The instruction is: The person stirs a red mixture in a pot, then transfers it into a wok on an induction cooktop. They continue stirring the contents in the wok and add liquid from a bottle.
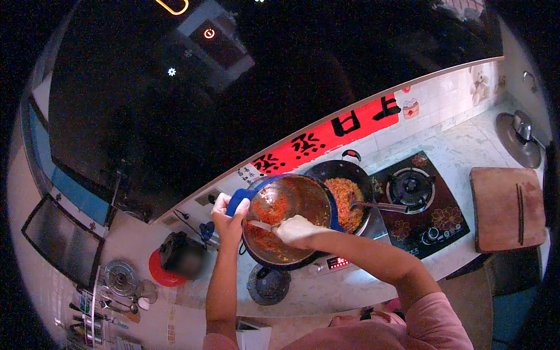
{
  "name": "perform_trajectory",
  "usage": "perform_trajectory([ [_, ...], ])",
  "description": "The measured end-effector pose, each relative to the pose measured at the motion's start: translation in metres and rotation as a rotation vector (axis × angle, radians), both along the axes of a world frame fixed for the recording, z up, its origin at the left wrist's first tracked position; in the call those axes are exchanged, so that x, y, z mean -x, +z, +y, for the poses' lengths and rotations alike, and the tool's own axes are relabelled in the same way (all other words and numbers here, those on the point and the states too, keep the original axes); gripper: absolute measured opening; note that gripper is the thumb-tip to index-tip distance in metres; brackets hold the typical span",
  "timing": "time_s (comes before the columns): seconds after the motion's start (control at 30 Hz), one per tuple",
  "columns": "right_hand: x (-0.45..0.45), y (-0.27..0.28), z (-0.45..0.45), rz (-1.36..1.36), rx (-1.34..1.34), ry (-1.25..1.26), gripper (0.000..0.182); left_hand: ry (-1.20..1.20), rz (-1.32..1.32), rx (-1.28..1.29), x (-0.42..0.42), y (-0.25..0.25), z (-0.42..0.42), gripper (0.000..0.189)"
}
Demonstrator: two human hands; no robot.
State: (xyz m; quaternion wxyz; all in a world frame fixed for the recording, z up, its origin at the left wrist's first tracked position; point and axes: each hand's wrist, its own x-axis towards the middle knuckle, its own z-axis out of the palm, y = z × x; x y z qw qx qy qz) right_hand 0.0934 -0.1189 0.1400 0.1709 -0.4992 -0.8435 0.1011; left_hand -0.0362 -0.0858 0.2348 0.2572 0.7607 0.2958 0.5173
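My left hand (pixel 230 210) grips the blue handle of a large metal pot (pixel 313 205) with a blue rim. The pot is tilted, its inside facing me, beside and partly over a black wok (pixel 365 179). Orange-red minced food (pixel 271 210) clings to its inner wall. Inside the pot, my right hand (pixel 293 229) holds a pale flat-ended utensil (pixel 260 225) against that wall. More orange-red food (pixel 343 199) fills the part of the wok I can see, and a spatula (pixel 380 205) rests in it. The pot hides the wok's left side.
Right of the wok is a black gas hob (pixel 420 205), then a wooden cutting board (pixel 507 210) with chopsticks (pixel 519 214). A dark round lid (pixel 269 284) lies at the counter's front. A red plate (pixel 158 269) and metal utensils (pixel 124 304) lie left. An induction cooker's display (pixel 337 263) glows.
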Motion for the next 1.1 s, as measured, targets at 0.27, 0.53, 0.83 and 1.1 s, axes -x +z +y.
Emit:
perform_trajectory([
  [0.27,-0.005,-0.025,0.004,-0.147,-0.158,0.056,0.036,0.165,0.102,-0.078,0.002,-0.009,0.004,0.028],
  [0.53,-0.046,-0.011,-0.015,-0.345,-0.148,-0.052,0.016,0.211,0.075,-0.234,-0.010,-0.037,0.033,0.028],
  [0.83,-0.117,-0.078,-0.068,-0.192,-0.204,-0.411,0.033,0.403,0.068,-0.527,-0.032,-0.046,0.055,0.029],
  [1.1,-0.103,-0.155,-0.113,0.004,-0.125,-0.687,0.042,0.461,-0.100,-0.321,-0.021,-0.037,0.053,0.028],
])
